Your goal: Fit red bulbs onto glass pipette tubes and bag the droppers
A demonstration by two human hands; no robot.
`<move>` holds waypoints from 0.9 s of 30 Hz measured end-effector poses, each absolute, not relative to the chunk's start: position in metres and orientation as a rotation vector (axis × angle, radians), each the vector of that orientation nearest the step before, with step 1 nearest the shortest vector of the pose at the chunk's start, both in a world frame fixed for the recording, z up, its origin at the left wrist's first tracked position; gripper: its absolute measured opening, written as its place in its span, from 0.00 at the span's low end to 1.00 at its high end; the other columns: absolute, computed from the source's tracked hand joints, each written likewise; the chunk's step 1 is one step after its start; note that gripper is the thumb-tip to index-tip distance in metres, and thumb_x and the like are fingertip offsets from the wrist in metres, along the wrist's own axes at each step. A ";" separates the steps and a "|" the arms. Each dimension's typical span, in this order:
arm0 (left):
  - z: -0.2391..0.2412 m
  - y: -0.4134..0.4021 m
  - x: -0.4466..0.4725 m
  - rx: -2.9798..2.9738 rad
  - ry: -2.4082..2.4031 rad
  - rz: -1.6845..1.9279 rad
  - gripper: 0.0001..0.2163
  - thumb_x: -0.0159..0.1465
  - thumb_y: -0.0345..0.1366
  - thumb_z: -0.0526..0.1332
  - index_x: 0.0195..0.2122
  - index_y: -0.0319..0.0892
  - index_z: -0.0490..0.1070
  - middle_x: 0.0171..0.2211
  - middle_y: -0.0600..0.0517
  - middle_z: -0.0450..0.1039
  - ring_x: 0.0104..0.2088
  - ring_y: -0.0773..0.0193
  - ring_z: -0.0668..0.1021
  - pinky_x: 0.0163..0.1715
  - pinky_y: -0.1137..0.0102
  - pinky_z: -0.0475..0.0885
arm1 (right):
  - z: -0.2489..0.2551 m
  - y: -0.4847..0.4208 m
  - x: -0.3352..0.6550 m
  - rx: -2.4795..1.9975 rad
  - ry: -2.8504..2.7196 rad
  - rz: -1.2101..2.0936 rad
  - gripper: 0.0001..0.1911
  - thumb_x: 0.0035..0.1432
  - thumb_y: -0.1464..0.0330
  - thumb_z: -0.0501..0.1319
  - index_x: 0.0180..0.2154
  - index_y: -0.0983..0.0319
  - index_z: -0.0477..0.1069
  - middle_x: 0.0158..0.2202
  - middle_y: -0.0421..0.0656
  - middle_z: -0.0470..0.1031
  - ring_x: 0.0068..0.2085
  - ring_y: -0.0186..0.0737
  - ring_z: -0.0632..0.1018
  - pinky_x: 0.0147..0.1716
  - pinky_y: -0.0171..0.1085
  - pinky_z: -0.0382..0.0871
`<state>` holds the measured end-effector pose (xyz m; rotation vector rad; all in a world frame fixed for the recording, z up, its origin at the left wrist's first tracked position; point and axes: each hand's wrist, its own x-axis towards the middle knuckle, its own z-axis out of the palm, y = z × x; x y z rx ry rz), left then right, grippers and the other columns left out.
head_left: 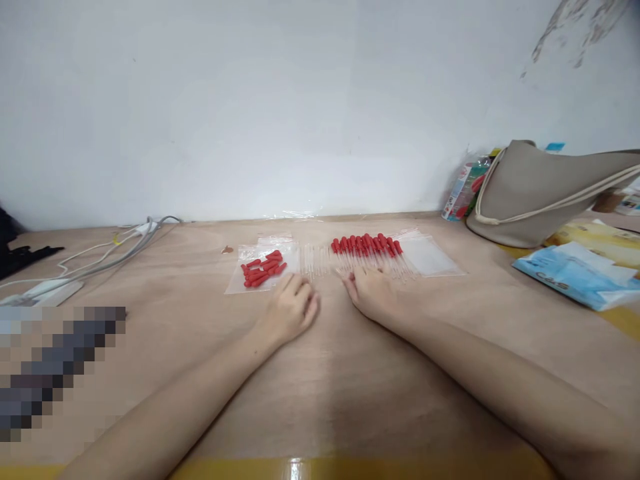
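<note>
My left hand is curled on the table, at the near right corner of a clear plastic bag. Loose red rubber bulbs lie in a heap on that bag. The left fingertips are hidden, so what they hold, if anything, does not show. Bare thin glass tubes lie side by side between the hands. My right hand has its fingers bent together at the near ends of a row of droppers with red bulbs. Whatever sits in its fingertips is too small to make out.
Another clear bag lies under the droppers' right side. On the right are a grey drawstring bag, a plastic bottle and a blue tissue pack. Cables and a white power strip lie left. A wall rises behind.
</note>
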<state>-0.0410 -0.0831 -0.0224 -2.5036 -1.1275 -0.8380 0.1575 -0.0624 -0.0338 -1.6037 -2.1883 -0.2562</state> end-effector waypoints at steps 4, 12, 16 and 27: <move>-0.023 -0.099 -0.029 -2.777 -1.162 -0.816 0.06 0.60 0.34 0.54 0.26 0.41 0.62 0.29 0.50 0.65 0.32 0.62 0.68 0.34 0.66 0.67 | -0.039 -0.086 0.184 -1.554 -2.256 -0.157 0.11 0.59 0.64 0.52 0.28 0.62 0.67 0.29 0.43 0.73 0.33 0.40 0.71 0.36 0.39 0.50; -0.017 -0.078 -0.055 -3.055 -0.926 -0.805 0.18 0.58 0.39 0.59 0.49 0.43 0.64 0.51 0.44 0.63 0.51 0.55 0.66 0.50 0.59 0.63 | -0.038 -0.085 0.189 -1.338 -2.238 0.119 0.10 0.54 0.61 0.58 0.33 0.62 0.67 0.33 0.43 0.68 0.36 0.38 0.67 0.35 0.36 0.57; -0.021 -0.070 -0.056 -3.134 -0.899 -0.803 0.09 0.62 0.35 0.56 0.41 0.44 0.71 0.50 0.46 0.64 0.52 0.58 0.66 0.51 0.61 0.63 | -0.042 -0.081 0.184 -1.334 -2.218 0.253 0.09 0.54 0.62 0.58 0.31 0.62 0.68 0.32 0.42 0.67 0.35 0.37 0.67 0.35 0.35 0.58; -0.031 -0.074 -0.045 -2.958 -1.226 -1.155 0.03 0.62 0.34 0.57 0.35 0.41 0.67 0.29 0.54 0.73 0.29 0.69 0.74 0.31 0.74 0.68 | -0.043 -0.085 0.177 -1.239 -2.125 0.313 0.07 0.58 0.66 0.53 0.30 0.61 0.65 0.29 0.40 0.70 0.30 0.34 0.69 0.37 0.38 0.55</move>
